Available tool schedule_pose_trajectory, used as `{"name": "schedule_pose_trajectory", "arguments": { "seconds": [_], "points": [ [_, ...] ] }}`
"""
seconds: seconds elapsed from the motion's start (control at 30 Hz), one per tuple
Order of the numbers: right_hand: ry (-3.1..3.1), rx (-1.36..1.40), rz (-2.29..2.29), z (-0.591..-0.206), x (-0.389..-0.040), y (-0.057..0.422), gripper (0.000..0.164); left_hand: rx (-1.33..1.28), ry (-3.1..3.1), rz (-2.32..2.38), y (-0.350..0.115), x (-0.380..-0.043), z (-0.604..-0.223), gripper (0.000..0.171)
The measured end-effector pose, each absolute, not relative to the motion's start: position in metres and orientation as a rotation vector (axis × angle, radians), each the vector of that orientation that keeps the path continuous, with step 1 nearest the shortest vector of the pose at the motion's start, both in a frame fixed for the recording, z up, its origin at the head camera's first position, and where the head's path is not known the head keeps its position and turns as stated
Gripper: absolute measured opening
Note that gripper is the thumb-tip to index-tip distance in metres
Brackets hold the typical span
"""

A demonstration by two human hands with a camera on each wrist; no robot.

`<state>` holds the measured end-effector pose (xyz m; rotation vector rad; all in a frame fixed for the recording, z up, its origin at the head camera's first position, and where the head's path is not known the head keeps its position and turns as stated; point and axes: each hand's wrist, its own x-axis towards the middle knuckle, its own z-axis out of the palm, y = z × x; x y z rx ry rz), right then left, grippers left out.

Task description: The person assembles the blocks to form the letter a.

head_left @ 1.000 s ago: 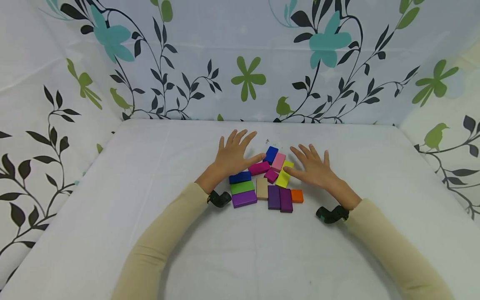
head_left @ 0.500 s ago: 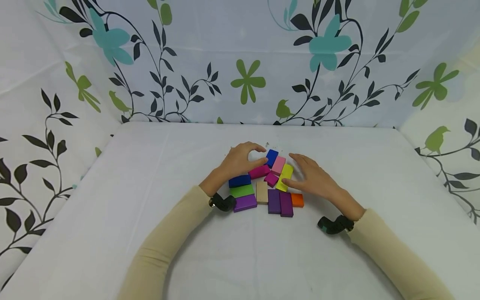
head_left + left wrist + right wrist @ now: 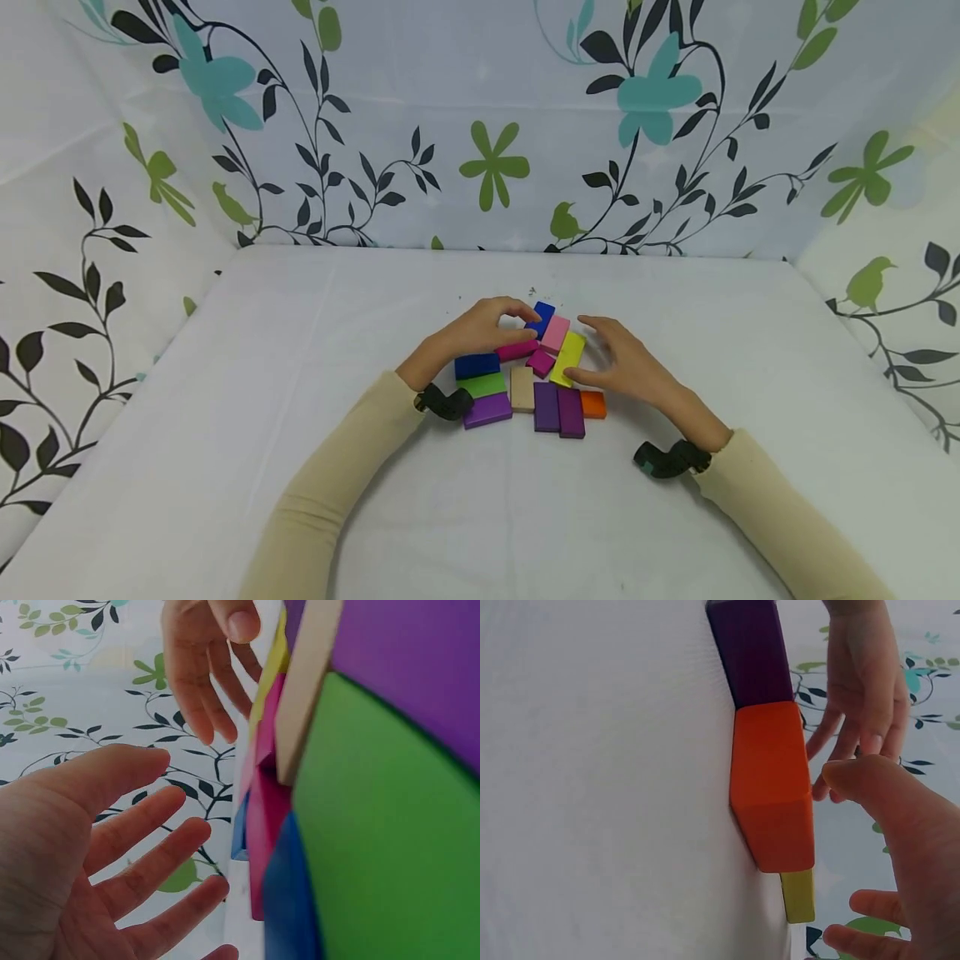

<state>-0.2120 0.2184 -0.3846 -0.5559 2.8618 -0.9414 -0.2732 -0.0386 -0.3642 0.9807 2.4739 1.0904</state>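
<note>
Several flat coloured blocks lie grouped on the white table. My left hand [image 3: 483,327] hovers over the group's upper left. Its bent fingers and thumb stand apart near the upper blue block [image 3: 543,315] and the long magenta block [image 3: 517,350], which it partly hides. Nothing sits between its fingers in the left wrist view. My right hand [image 3: 630,362] hovers at the right, thumb tip over the yellow block [image 3: 570,354]; whether it touches cannot be told. A pink block [image 3: 555,334] and a small magenta block [image 3: 540,362] lie between the hands.
Closer to me lie a left blue block [image 3: 477,366], a green block [image 3: 482,385], a violet block [image 3: 487,411], a tan block [image 3: 522,389], a dark purple block [image 3: 546,407], a plum block [image 3: 572,414] and an orange block [image 3: 593,405]. Patterned cloth [image 3: 420,108] rises behind the table.
Both hands have come lower towards the blocks. The left fingers, spread and straight before, now bend towards the upper blue block. The blocks keep their arrangement.
</note>
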Motion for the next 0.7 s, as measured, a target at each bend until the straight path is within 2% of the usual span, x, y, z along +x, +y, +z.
{"name": "schedule_pose_trajectory", "arguments": {
  "seconds": [0.33,0.7],
  "points": [
    [2.847,-0.582,-0.955,-0.39,-0.212,0.22,0.081,1.084,2.428,1.092,-0.035,-0.275,-0.374,0.035],
    [2.864,-0.599,-0.896,-0.394,-0.212,0.22,0.078,1.129,2.529,0.851,-0.03,-0.273,-0.383,0.04]
  ]
}}
